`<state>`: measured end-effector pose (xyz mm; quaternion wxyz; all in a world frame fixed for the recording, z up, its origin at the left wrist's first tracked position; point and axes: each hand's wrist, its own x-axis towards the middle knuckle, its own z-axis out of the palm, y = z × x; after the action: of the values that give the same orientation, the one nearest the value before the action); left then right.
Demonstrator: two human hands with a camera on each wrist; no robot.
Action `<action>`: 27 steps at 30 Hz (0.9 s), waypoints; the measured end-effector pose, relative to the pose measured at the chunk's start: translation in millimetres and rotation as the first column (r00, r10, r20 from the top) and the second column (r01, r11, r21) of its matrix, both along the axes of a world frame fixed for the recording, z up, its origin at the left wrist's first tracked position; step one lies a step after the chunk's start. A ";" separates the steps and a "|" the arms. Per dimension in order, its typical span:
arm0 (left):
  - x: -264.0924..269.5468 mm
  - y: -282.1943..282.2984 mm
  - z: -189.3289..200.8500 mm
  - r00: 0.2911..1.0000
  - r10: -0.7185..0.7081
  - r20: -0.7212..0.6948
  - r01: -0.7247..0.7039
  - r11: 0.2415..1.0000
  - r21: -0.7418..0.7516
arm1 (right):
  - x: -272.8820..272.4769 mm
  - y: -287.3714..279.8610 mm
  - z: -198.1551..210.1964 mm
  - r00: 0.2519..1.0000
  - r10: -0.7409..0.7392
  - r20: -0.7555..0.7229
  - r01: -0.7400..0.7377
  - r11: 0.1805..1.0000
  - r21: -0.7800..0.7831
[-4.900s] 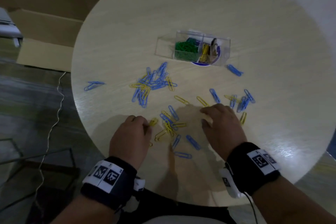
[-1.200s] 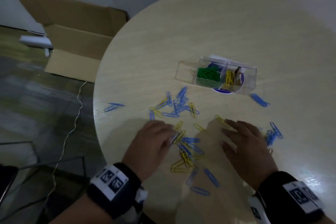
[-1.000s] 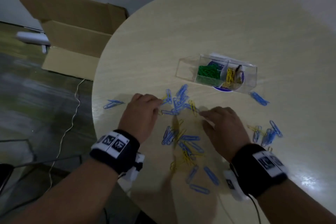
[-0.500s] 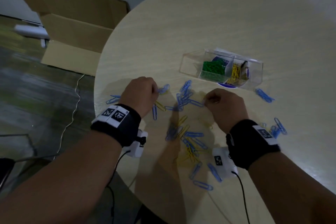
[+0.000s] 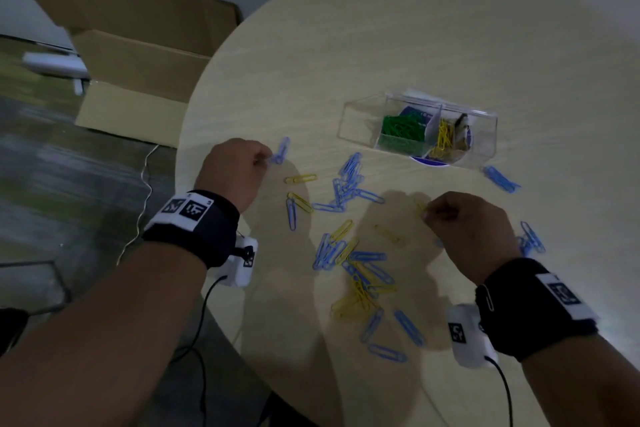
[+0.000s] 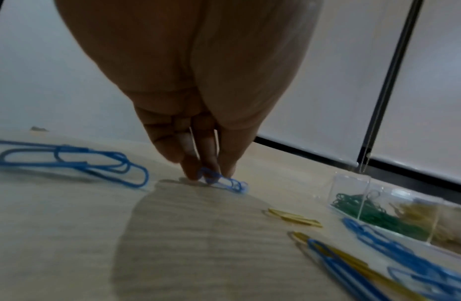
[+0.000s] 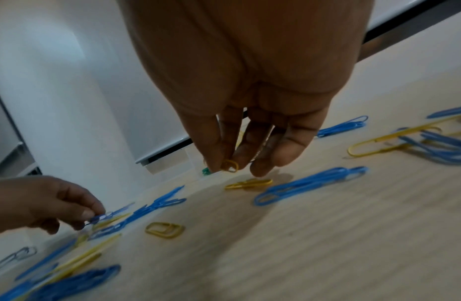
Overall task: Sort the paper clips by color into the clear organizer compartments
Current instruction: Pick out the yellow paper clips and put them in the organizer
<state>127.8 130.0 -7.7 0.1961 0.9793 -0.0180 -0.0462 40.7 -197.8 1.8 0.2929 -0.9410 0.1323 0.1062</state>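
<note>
Blue and yellow paper clips lie scattered over the round wooden table. The clear organizer stands beyond them with green clips in its middle compartment and yellow clips in the right one. Its left compartment looks empty. My left hand pinches one end of a blue clip that still touches the table, near the left edge. My right hand pinches a yellow clip just above the table, in front of the organizer.
An open cardboard box stands on the floor left of the table, and a thin cable trails beside it. A blue clip lies right of the organizer, more blue clips beside my right wrist. The table's left edge runs close under my left wrist.
Both hands have moved away from me across the table. The left went to the far-left blue clip and pinched it; the right curled its fingers around a yellow clip.
</note>
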 end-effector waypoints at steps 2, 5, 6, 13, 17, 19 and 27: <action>0.2 -1.6 -1.9 0.995 -0.083 0.048 0.080 0.995 0.057 | -0.9 1.4 0.0 1.000 0.024 0.002 -0.023 1.000 -0.019; -5.1 -12.9 -2.6 0.962 -0.258 0.095 0.253 0.966 0.057 | 0.7 3.1 1.4 0.998 0.065 -0.007 -0.065 0.997 -0.050; -7.5 -16.9 -3.6 0.947 -0.310 0.077 0.306 0.950 0.061 | 1.2 3.8 2.1 0.997 0.079 -0.007 -0.079 0.995 -0.056; -8.0 -26.9 -0.5 0.961 -0.257 -0.106 0.259 0.966 0.004 | -4.5 24.5 -3.2 0.953 0.304 -0.002 -0.303 0.952 -0.045; -17.1 -29.9 9.4 0.936 -0.334 -0.108 0.328 0.942 -0.069 | -8.0 32.7 -8.2 0.934 0.350 -0.072 -0.353 0.935 -0.040; -26.6 -29.0 8.3 0.917 -0.380 -0.118 0.378 0.925 -0.038 | -9.2 34.0 -9.3 0.941 0.326 -0.089 -0.331 0.942 -0.058; -40.6 -21.9 5.2 0.914 -0.383 -0.134 0.395 0.916 0.073 | -18.6 39.7 -3.1 0.894 0.419 -0.158 -0.441 0.885 -0.147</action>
<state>87.2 108.1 -2.5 0.1352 0.9602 -0.1987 -0.1424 22.1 -158.1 -1.4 0.1676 -0.9610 -0.0533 0.2134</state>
